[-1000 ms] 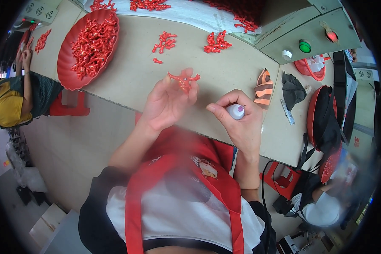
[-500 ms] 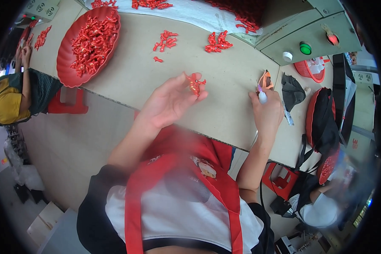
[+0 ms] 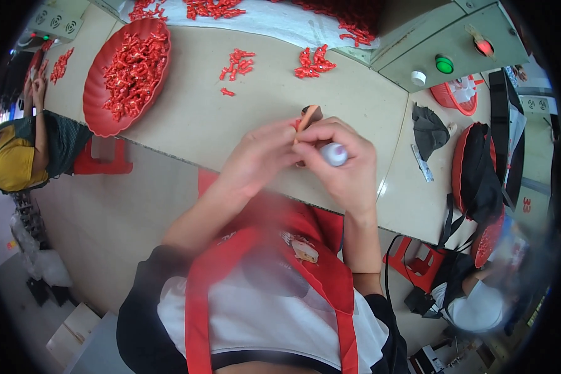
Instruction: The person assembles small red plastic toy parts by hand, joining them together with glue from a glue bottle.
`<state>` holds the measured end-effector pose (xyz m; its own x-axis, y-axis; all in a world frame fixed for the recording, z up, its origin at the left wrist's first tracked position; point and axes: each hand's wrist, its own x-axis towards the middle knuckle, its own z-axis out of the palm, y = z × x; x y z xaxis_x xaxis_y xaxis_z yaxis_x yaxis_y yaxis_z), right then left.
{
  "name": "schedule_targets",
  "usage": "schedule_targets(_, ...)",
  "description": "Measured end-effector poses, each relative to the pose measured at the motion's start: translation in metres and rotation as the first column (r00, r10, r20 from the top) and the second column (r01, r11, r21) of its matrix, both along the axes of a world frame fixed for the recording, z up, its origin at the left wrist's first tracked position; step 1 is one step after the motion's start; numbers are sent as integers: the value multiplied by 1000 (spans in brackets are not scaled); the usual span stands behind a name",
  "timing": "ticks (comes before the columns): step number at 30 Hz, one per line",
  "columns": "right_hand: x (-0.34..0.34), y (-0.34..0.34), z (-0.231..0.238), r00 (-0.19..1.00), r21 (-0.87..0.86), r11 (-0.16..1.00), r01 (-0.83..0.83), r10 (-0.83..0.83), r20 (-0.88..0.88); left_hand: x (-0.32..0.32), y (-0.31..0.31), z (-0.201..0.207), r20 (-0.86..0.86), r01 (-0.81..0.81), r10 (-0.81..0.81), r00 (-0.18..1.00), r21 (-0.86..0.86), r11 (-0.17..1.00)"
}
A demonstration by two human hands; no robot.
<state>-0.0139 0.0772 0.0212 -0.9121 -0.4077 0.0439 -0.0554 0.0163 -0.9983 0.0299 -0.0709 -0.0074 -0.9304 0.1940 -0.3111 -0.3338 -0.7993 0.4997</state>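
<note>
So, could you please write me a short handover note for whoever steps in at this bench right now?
Left hand: fingers closed on small red pieces, pressed against the right hand.
Right hand: shut on a small white-capped bottle and an orange-and-black packet.
Both are above the table.
Done: cannot tell.
Left: red basin full of red pieces, two loose piles beyond the hands.

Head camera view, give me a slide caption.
Both hands, left hand and right hand, meet over the table, gripping an orange piece.
</note>
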Motion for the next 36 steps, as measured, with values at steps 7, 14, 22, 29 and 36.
schedule_targets(7,13,2,3,982,344,938,44,24,-190,6,1,2,-24,136,-154,988,-357,924)
schedule_targets(14,14,-4,3,987,263,965,22,21,-158,9,-8,6,46,164,-159,986,-409,898)
schedule_targets(22,-9,49,-12,893,287,850,442,-388,-227,-18,-115,30,-569,-460,-36,822,-625,-631)
schedule_targets(29,-13,78,-10,825,447,694,565,-455,-335,-53,-189,22,-343,-130,1,939,-360,-924)
schedule_targets(36,-9,90,-15,836,443,709,549,-465,-292,-64,-173,25,-325,-197,-82,942,-338,-920)
